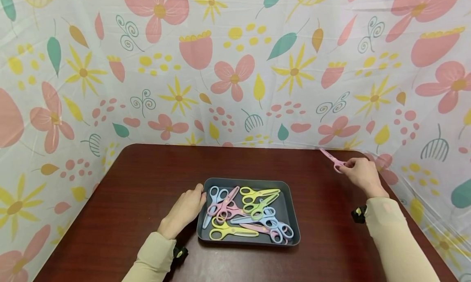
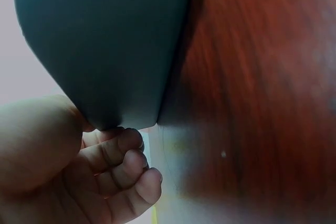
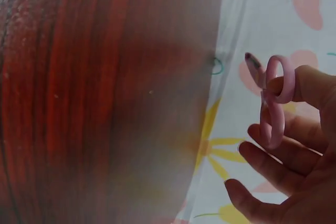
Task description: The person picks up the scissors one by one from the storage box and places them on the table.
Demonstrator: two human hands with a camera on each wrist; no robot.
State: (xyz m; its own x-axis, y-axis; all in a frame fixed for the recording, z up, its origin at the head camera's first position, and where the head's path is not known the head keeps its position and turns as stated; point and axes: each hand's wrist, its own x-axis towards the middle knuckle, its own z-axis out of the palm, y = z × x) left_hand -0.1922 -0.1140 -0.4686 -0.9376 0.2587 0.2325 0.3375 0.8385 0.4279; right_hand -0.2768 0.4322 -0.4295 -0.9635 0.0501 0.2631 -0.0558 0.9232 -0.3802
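At the right, my right hand pinches a pair of pink scissors by its handle loops, blades pointing away toward the back edge. In the right wrist view, thumb and index finger hold the pink scissors while the other fingers stay loosely bent. A dark grey tray lies in the middle of the table. My left hand grips its left side near the far corner; in the left wrist view, bent fingers meet the end of the tray wall, the thumb tip hidden.
Several scissors overlap in the tray, among them yellow scissors, green scissors and blue scissors. The tray stands on a dark reddish-brown table. A flower-patterned curtain hangs behind and at both sides.
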